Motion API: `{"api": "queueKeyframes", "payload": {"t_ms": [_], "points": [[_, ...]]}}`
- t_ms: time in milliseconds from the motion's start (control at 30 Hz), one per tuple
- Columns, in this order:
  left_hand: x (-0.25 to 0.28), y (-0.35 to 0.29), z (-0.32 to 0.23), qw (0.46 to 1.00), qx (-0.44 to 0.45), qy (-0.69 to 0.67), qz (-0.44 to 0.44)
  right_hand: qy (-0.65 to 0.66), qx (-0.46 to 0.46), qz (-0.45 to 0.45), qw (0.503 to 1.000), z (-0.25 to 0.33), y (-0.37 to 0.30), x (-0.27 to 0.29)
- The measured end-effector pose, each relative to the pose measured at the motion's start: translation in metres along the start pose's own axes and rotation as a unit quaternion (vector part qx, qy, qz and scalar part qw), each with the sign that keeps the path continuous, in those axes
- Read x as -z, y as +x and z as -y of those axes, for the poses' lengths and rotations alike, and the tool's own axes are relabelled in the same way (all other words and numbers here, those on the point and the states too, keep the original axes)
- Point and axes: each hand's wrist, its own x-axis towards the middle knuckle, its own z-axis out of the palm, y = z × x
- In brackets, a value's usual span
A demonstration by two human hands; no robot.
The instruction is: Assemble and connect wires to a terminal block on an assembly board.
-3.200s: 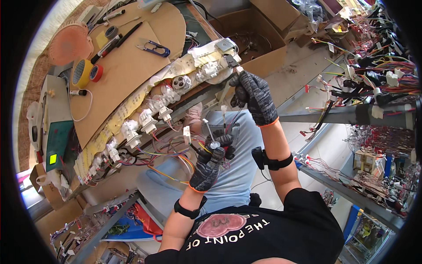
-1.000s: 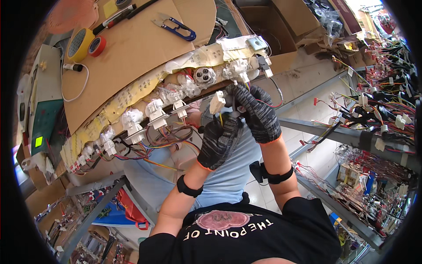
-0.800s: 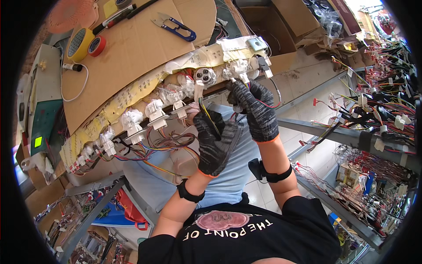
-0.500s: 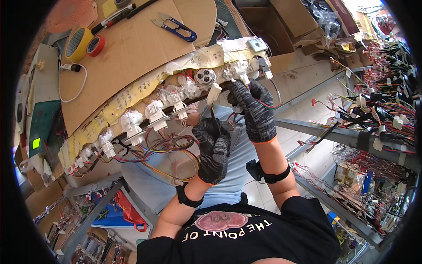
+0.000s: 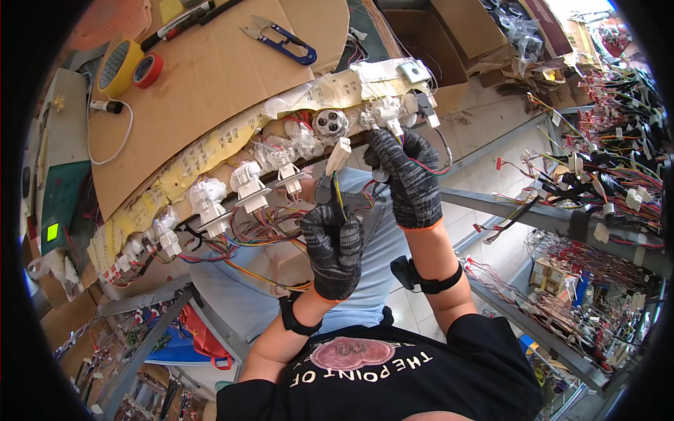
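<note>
Both hands wear dark grey knit gloves with orange cuffs. My left hand (image 5: 333, 245) is closed round a dark-sleeved cable (image 5: 339, 196) with yellow wire, and a white plug connector (image 5: 338, 156) stands up from its end. To the right, my right hand (image 5: 411, 179) is curled close under a white connector (image 5: 387, 116) fixed along the board edge. Thin coloured wires run from there between its fingers; the fingertips are partly hidden. A black connector (image 5: 425, 105) with a looping cable sits just beyond. Left of it, a round white socket with dark holes (image 5: 330, 123) faces up.
More white connectors (image 5: 248, 186) line the taped board edge (image 5: 179, 163), with wire bundles (image 5: 267, 231) hanging below. Blue-handled snips (image 5: 284, 41), yellow tape (image 5: 121, 69), red tape (image 5: 147, 70) lie on cardboard (image 5: 210, 77). Metal rails (image 5: 519, 207) and hung harnesses (image 5: 618, 168) stand at right.
My left hand has shifted slightly left and down with the cable, showing more of the cable below its plug. My right hand stays nearly in place.
</note>
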Motion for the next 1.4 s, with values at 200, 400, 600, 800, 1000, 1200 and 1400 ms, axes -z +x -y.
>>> {"api": "queueKeyframes", "payload": {"t_ms": [200, 400, 600, 800, 1000, 1200, 1400], "points": [[-0.004, -0.008, -0.006, 0.989, -0.077, 0.116, 0.052, -0.013, -0.014, -0.023, 1.000, 0.002, -0.005, -0.007], [-0.006, -0.014, -0.020, 0.988, -0.087, 0.029, 0.122, -0.073, 0.021, -0.065, 0.995, -0.005, -0.001, 0.008], [-0.006, -0.029, -0.029, 0.985, -0.120, 0.082, 0.096, -0.354, 0.423, -0.174, 0.816, 0.000, -0.077, 0.004], [-0.018, -0.022, -0.029, 0.971, -0.206, 0.117, 0.033, -0.236, 0.265, 0.062, 0.933, 0.000, -0.055, -0.037], [-0.009, -0.022, -0.033, 0.925, -0.299, 0.232, 0.030, -0.164, 0.221, 0.154, 0.949, 0.009, -0.034, -0.044], [0.009, -0.032, -0.027, 0.853, -0.363, 0.373, 0.045, -0.207, 0.129, 0.177, 0.954, 0.002, -0.030, -0.036], [0.009, -0.020, -0.037, 0.638, -0.477, 0.590, 0.136, -0.259, 0.415, -0.013, 0.872, 0.000, -0.063, -0.036]]}}
